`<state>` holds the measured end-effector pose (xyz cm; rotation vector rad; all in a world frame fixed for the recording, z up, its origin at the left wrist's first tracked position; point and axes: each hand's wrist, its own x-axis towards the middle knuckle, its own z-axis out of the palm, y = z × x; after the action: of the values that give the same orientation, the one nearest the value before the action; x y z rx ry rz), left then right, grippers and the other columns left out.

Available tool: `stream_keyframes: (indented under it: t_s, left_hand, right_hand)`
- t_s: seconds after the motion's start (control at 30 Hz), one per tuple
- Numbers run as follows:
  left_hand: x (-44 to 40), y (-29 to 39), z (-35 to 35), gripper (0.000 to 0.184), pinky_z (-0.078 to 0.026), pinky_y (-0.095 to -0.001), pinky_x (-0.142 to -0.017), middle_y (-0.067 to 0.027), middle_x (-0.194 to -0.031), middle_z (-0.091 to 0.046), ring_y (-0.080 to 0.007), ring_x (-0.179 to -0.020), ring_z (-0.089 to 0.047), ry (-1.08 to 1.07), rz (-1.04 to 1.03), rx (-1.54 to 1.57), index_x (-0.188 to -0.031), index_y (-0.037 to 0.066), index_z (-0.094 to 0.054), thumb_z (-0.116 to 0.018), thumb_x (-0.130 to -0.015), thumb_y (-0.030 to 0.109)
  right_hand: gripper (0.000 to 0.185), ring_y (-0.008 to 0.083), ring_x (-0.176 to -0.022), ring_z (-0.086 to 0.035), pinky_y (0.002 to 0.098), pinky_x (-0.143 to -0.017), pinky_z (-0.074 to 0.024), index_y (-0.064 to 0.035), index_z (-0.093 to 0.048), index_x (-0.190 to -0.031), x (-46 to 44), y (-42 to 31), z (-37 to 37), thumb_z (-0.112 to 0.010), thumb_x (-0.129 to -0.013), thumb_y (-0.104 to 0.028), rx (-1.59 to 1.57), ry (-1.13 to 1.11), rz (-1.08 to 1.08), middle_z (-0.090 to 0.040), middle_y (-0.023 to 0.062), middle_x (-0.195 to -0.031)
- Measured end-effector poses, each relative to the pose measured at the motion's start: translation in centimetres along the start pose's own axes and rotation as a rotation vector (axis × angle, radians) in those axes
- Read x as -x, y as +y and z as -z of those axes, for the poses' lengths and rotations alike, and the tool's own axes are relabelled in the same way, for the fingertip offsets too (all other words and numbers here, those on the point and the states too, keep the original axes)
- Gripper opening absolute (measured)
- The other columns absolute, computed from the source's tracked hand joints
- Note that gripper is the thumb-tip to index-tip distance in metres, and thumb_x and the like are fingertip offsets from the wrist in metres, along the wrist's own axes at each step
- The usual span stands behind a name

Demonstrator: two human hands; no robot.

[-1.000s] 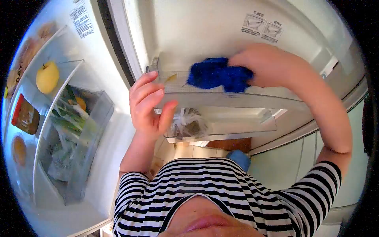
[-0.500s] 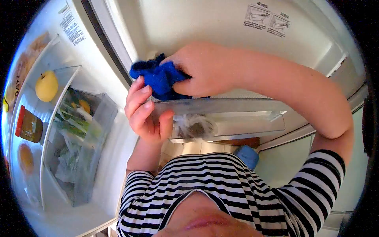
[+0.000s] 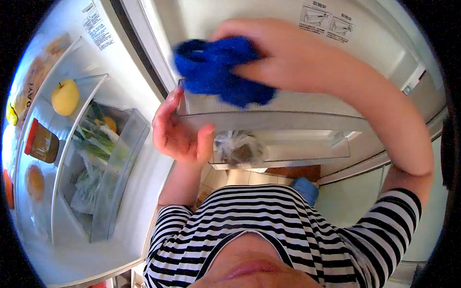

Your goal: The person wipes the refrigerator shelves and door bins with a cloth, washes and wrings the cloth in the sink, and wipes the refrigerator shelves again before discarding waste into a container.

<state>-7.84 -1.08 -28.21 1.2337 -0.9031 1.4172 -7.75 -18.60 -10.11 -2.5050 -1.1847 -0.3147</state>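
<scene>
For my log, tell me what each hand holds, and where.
Right hand holds the blue cloth by its right side; left hand, seemingly, the door bin by its left corner.

A blue cloth in a person's right hand now rises above the door bin, up from its left end half a second ago; the left hand shows its fingers bunched closer together.
</scene>
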Motion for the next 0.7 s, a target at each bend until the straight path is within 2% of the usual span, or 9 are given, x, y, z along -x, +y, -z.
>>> stream_keyframes:
  t_s: [0.03,0.07,0.23,0.3,0.47,0.5,0.6,0.63,0.7]
  left_hand:
    - [0.2,0.1,0.1,0.071,-0.035,-0.0466,-0.099,-0.0155,-0.128,-0.041,-0.0305,-0.119,-0.042,0.039,0.035,-0.012,-0.138,0.013,-0.019,-0.064,-0.082,0.017]
    - [-0.3,0.3,0.2,0.075,-0.035,-0.0439,-0.098,-0.0149,-0.129,-0.041,-0.0288,-0.119,-0.041,-0.002,-0.017,-0.07,-0.138,0.011,-0.019,-0.067,-0.08,0.018]
    - [-0.6,0.1,-0.6,0.086,-0.034,-0.0465,-0.1,-0.0224,-0.125,-0.04,-0.035,-0.114,-0.044,0.085,-0.027,0.023,-0.137,0.009,-0.017,-0.074,-0.074,0.018]
    - [-0.8,-0.2,-0.6,0.087,-0.034,-0.0472,-0.1,-0.0225,-0.125,-0.04,-0.0353,-0.114,-0.045,0.077,-0.033,0.008,-0.138,0.009,-0.015,-0.074,-0.074,0.017]
    - [-1.0,0.0,-0.6,0.087,-0.036,-0.0509,-0.098,-0.0226,-0.124,-0.041,-0.0344,-0.112,-0.046,0.079,-0.002,0.146,-0.14,0.011,-0.013,-0.071,-0.075,0.013]
    - [-1.0,0.1,-0.5,0.086,-0.036,-0.0508,-0.098,-0.0225,-0.123,-0.041,-0.0342,-0.112,-0.046,0.042,0.001,0.127,-0.14,0.011,-0.014,-0.071,-0.075,0.012]
    - [-0.6,0.0,-0.8,0.086,-0.035,-0.0497,-0.099,-0.0222,-0.123,-0.042,-0.0339,-0.113,-0.045,0.038,-0.004,0.145,-0.139,0.01,-0.014,-0.071,-0.076,0.013]
    - [-0.7,0.0,-0.9,0.086,-0.035,-0.0497,-0.099,-0.0222,-0.123,-0.042,-0.0339,-0.113,-0.045,0.039,-0.008,0.145,-0.139,0.01,-0.014,-0.071,-0.076,0.013]
    - [-0.7,0.2,-0.9,0.085,-0.034,-0.0486,-0.1,-0.0223,-0.123,-0.042,-0.0334,-0.113,-0.045,0.038,-0.013,0.153,-0.139,0.008,-0.014,-0.071,-0.076,0.014]
  right_hand:
    - [0.029,0.0223,-0.075,-0.059,0.0342,-0.068,-0.046,-0.0045,-0.055,-0.102,-1.4,-0.2,-2.1,-0.057,-0.074,-0.007,-0.159,-0.019,0.015,-0.061,0.0125,-0.08]
    - [0.029,0.0207,-0.072,-0.058,0.0343,-0.067,-0.0459,-0.0042,-0.057,-0.1,-2.5,-0.3,-3.6,-0.058,-0.073,-0.014,0.027,0.038,0.054,-0.06,0.0116,-0.074]
    - [0.027,0.0314,-0.068,-0.058,0.0379,-0.064,-0.046,-0.0028,-0.058,-0.093,-1.6,0.5,-4.1,-0.059,-0.069,-0.013,-0.283,-0.127,0.054,-0.06,0.0159,-0.073]
    - [0.026,0.0348,-0.067,-0.057,0.0392,-0.063,-0.046,-0.0033,-0.059,-0.091,-1.3,0.5,-3.0,-0.06,-0.067,-0.011,-0.024,-0.283,0.203,-0.06,0.0173,-0.073]
    - [0.026,0.0326,-0.075,-0.058,0.039,-0.068,-0.046,-0.0045,-0.06,-0.093,3.6,-0.1,3.0,-0.059,-0.067,-0.007,0.415,-0.538,-0.177,-0.061,0.0168,-0.079]
    - [0.026,0.0326,-0.075,-0.058,0.039,-0.068,-0.046,-0.0045,-0.06,-0.093,3.9,0.3,3.1,-0.059,-0.067,-0.007,0.415,-0.537,-0.178,-0.061,0.0168,-0.079]
    - [0.033,0.0231,-0.073,-0.061,0.0366,-0.068,-0.0472,-0.0064,-0.059,-0.105,2.8,0.6,2.1,-0.057,-0.072,-0.007,0.167,-0.002,-0.123,-0.063,0.0137,-0.081]
    - [0.032,0.0208,-0.073,-0.061,0.0366,-0.066,-0.0471,-0.0058,-0.059,-0.106,1.2,0.7,0.9,-0.056,-0.074,-0.01,-0.038,-0.045,-0.235,-0.064,0.0148,-0.085]
    - [0.031,0.0281,-0.066,-0.061,0.0395,-0.065,-0.0475,-0.0017,-0.059,-0.097,-1.4,-0.3,-1.8,-0.057,-0.074,-0.022,0.067,-0.101,-0.147,-0.063,0.0186,-0.075]
